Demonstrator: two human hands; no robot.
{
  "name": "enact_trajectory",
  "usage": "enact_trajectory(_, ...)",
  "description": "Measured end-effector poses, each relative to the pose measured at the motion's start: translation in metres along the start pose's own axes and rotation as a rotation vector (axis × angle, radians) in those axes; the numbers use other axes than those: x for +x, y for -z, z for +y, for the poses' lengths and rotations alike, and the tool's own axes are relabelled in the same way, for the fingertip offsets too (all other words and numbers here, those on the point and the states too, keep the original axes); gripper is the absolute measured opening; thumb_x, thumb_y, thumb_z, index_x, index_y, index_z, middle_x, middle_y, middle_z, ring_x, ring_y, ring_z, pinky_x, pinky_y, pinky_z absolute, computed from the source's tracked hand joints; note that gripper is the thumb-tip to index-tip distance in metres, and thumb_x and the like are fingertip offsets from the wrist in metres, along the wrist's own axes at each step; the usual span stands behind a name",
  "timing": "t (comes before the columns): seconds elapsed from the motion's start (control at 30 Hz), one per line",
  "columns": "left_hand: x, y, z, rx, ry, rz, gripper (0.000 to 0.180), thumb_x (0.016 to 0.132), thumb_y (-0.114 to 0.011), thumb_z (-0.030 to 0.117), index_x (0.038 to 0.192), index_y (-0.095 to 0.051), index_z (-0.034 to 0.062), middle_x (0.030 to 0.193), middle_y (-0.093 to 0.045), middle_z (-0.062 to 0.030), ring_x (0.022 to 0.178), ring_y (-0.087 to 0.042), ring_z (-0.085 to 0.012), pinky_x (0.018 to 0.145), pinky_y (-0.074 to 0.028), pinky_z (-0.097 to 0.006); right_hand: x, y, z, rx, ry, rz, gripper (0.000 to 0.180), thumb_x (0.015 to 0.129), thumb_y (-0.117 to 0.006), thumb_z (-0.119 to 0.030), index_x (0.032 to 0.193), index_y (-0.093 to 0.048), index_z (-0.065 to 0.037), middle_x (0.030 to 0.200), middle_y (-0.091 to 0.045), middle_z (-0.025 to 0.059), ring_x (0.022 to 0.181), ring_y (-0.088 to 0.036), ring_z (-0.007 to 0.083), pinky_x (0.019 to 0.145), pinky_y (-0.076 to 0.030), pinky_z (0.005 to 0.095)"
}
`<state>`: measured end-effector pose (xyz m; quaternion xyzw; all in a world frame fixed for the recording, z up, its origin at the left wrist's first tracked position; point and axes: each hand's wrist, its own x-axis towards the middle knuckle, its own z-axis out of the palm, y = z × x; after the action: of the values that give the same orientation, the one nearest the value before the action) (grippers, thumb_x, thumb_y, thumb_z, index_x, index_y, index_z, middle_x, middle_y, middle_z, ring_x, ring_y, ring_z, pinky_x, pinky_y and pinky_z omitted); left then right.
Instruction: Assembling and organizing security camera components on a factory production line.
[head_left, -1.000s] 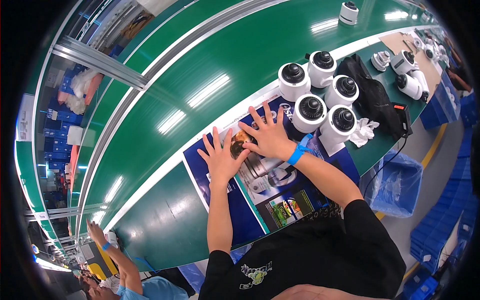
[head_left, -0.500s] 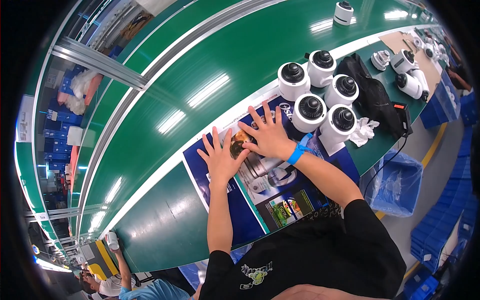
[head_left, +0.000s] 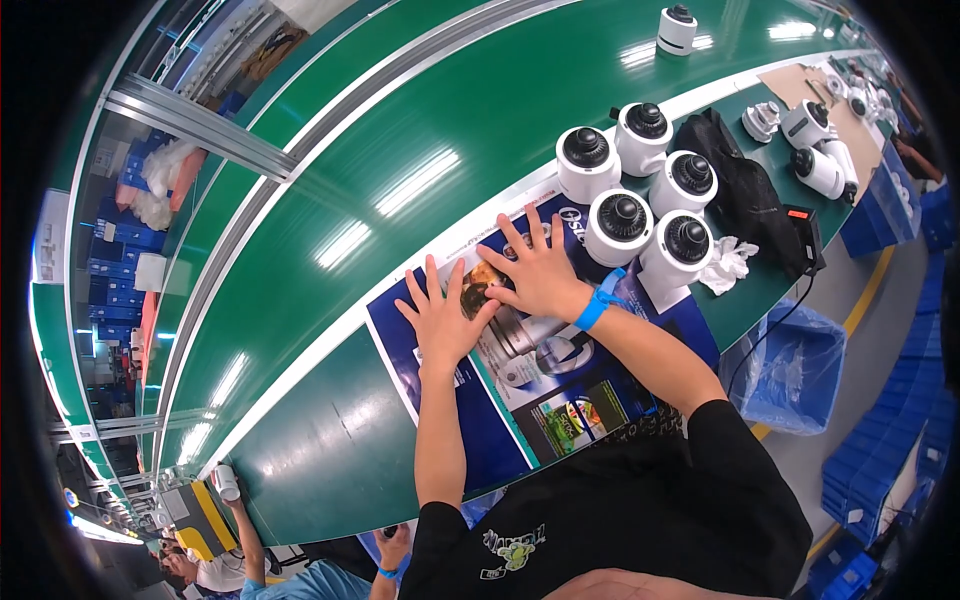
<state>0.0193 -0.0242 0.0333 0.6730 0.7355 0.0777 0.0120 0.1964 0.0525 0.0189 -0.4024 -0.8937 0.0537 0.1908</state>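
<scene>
A dark blue printed sheet [head_left: 470,440] with appliance and food pictures lies flat on the green worktop. My left hand [head_left: 443,325] rests on it palm down, fingers spread, near its far edge. Just to the right, my right hand [head_left: 540,272] also lies flat with fingers apart, a blue band round its wrist. The thumbs come close together over the picture; neither hand holds anything. Beyond my right wrist stand several white cylindrical housings with ribbed black tops, the nearest being one housing [head_left: 604,246] and another housing [head_left: 655,262], upright on the sheet's right part.
A green conveyor belt [head_left: 400,270] runs past the worktop, carrying a white housing [head_left: 676,36]. To the right are a black cloth bag [head_left: 735,180], crumpled white paper [head_left: 728,268], more housings [head_left: 818,172] and a lined blue bin [head_left: 795,370]. A co-worker's hand [head_left: 393,547] shows at lower left.
The housing on the conveyor has shifted slightly left. A co-worker's hand with a dark round thing has come into view at the lower left. My hands stay in place.
</scene>
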Motion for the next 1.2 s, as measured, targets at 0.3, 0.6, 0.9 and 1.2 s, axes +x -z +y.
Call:
enact_trajectory(0.3,-0.0001,0.0004,0.0004,-0.01,0.002,0.0,0.081,0.074,-0.066,0.064,0.141,-0.044,0.0252,0.155,-0.019,-0.015,0.141,-0.011,-0.0482,0.101,-0.012,-0.075,0.0002,-0.0017,0.0007,-0.002,0.004,0.013,0.06,0.085,-0.052,-0.061,0.135,-0.052,-0.028,0.154,-0.023,0.0179,0.139,-0.009,0.052,0.101,-0.016,0.0745)
enact_trajectory(0.6,0.0,0.0005,0.0005,-0.002,0.01,-0.012,0.081,0.074,-0.065,0.064,0.142,-0.044,0.0254,0.156,-0.019,-0.0142,0.141,-0.011,-0.0475,0.102,-0.012,-0.074,0.0,-0.0014,0.0004,-0.007,0.004,0.017,0.061,0.084,-0.052,-0.061,0.135,-0.052,-0.028,0.153,-0.023,0.0179,0.139,-0.009,0.052,0.1,-0.016,0.0746)
enact_trajectory(0.9,0.0002,-0.0004,0.0004,-0.001,0.011,-0.01,0.082,0.073,-0.065,0.065,0.142,-0.044,0.0254,0.156,-0.019,-0.0144,0.141,-0.011,-0.0479,0.102,-0.011,-0.074,-0.0001,-0.0021,0.0001,-0.014,0.003,0.024,0.06,0.084,-0.053,-0.061,0.135,-0.053,-0.028,0.153,-0.024,0.0179,0.139,-0.011,0.0516,0.1,-0.016,0.0743)
enact_trajectory(1.2,0.0,0.0,0.0002,-0.003,0.009,-0.005,0.082,0.073,-0.065,0.066,0.141,-0.044,0.0256,0.155,-0.02,-0.0146,0.141,-0.011,-0.0482,0.101,-0.012,-0.075,0.0002,-0.001,-0.0003,-0.015,0.004,0.022,0.06,0.085,-0.052,-0.061,0.135,-0.053,-0.028,0.153,-0.024,0.0183,0.139,-0.011,0.0522,0.1,-0.017,0.0745)
